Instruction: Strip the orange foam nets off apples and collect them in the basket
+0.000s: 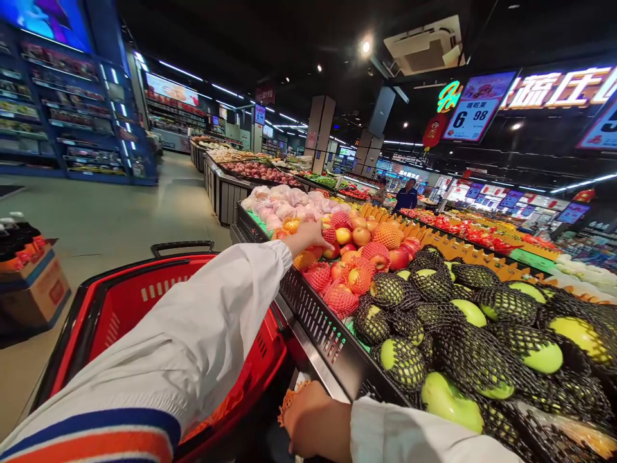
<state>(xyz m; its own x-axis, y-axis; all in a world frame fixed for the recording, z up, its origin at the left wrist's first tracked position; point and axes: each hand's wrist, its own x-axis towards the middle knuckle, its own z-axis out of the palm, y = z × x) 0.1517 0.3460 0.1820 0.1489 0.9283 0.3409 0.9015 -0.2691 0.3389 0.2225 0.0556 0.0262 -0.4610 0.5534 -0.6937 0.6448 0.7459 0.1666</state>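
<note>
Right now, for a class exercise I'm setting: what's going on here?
A person's left hand reaches over a display of apples, many in foam nets; whether it grips one is unclear. The right hand is low beside the black display edge, with orange netting at it, its grip mostly hidden. A red basket sits beneath the left arm. Green fruit in black nets lies right of the apples.

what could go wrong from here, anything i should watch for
The left hand is over heaped apples, so disturbing one might set its neighbours rolling. The right sleeve lies close beside black-netted green fruit, whose mesh could snag the cloth if the arm drags across it.
</note>
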